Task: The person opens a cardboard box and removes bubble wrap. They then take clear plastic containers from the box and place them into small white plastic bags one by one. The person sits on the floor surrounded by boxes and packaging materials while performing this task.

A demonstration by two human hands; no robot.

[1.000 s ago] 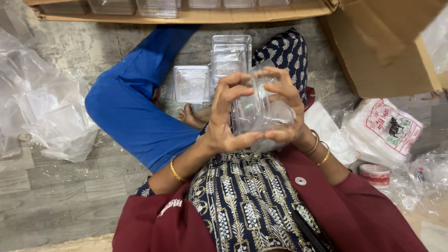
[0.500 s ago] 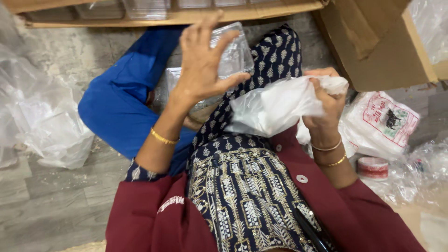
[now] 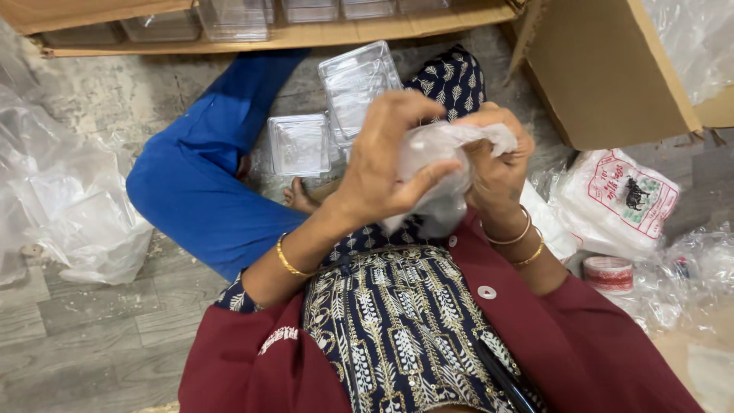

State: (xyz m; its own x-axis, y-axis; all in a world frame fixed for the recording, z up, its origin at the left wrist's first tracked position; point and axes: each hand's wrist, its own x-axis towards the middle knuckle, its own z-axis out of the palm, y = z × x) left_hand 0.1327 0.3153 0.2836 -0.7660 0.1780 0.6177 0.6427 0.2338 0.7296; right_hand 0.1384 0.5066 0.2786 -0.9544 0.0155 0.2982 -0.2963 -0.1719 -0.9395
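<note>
Seen from above, seated on grey plank floor, one leg in blue trousers folded out to the left.

Left hand raised in front of chest, fingers curled and closed around crumpled clear plastic bag; thumb pressed across bag's front. Right hand just beside, touching same bag from the right, fingers bunched tight on its gathered top end. Bag held between both hands, above lap, clear of floor. Contents of bag not discernible.

Gold bangle on left wrist; two more on right wrist.

Past the hands, on floor by the bare foot: small square clear plastic box, lying flat. Just right of it, larger stack of clear plastic trays, tilted, partly hidden behind left hand.

Wooden shelf edge along top, more clear containers on it. Open cardboard box at upper right. White printed packet on floor to the right, roll of tape near it. Loose clear plastic sheeting heaped at far left.
</note>
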